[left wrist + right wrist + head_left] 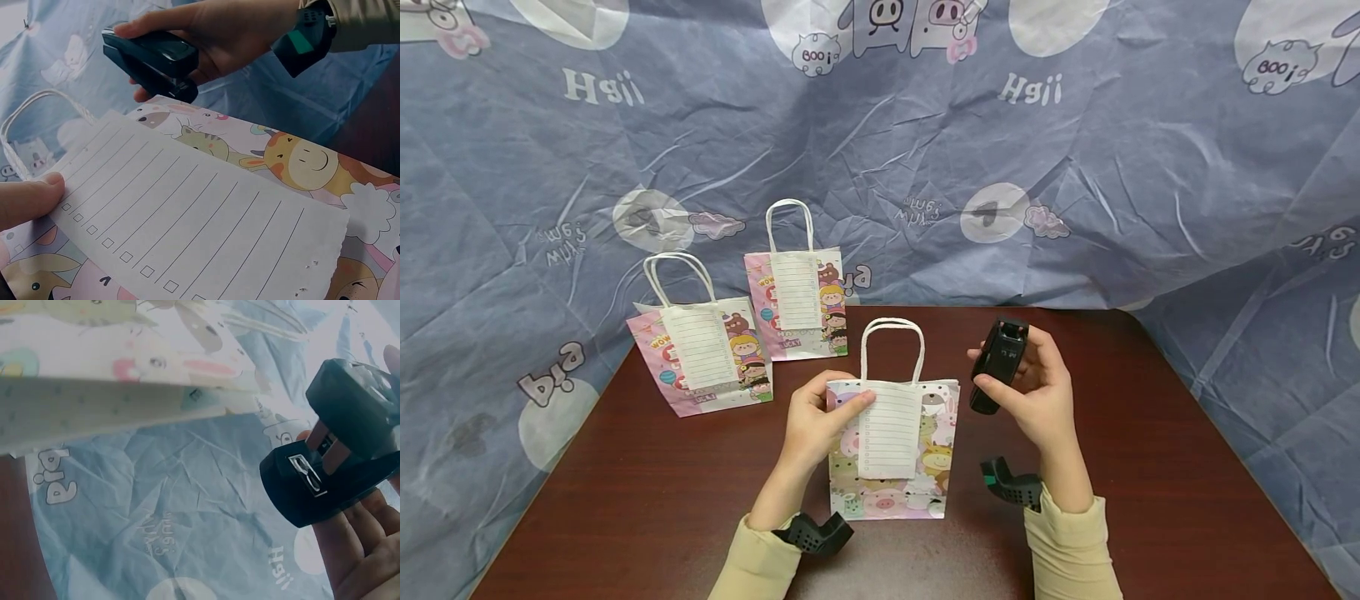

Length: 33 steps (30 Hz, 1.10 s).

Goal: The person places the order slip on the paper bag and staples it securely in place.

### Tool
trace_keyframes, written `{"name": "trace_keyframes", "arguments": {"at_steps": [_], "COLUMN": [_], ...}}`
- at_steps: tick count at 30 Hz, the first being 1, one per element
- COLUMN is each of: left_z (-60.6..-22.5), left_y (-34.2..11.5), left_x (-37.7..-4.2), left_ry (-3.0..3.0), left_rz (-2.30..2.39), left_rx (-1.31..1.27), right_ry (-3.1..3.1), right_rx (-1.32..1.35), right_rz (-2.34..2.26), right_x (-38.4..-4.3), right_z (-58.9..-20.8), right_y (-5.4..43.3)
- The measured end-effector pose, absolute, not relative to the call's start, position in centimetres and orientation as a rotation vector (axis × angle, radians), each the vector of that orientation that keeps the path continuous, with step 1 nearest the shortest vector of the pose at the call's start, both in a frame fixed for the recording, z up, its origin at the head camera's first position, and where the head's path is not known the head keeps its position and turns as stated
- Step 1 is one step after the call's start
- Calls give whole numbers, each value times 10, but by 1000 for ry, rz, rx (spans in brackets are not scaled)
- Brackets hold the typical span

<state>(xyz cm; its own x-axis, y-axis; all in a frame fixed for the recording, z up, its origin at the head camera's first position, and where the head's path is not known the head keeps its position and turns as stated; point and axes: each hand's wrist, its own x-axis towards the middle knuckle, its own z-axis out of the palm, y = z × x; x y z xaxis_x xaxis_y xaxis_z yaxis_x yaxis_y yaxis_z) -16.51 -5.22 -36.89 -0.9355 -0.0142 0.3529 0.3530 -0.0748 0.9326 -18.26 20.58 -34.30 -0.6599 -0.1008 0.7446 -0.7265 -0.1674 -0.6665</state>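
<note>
A paper gift bag point(936, 492) printed with cartoon animals stands in front of me, its twisted white handles point(891, 323) upright. A lined paper slip point(889, 433) with small checkboxes lies against its front below the handles. My left hand point(816, 421) pinches the bag's upper left, thumb on the slip's edge and fingers hidden behind. To the right of the bag, my right hand point(1037, 387) grips a black stapler point(997, 362), thumb on one side. The right wrist view shows the stapler point(350, 412) with its jaws apart and no paper between them.
Two pink gift bags point(658, 367) point(760, 308) with white handles stand at the back left of the dark wooden table point(1112, 375), each with a lined slip point(700, 346) on its front. A wrinkled blue cloth point(880, 142) hangs behind the table.
</note>
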Motion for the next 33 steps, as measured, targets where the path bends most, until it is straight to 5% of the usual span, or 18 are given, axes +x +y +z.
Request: {"name": "trace_keyframes", "arguments": {"at_steps": [33], "left_z": [-368], "left_y": [-42], "left_x": [-160], "left_ry": [-1965], "left_rz": [-2100], "left_rx": [-382], "right_ry": [-1532], "right_rx": [1028], "right_rz": [1801], "right_x": [-163], "right_z": [-332], "right_y": [184]}}
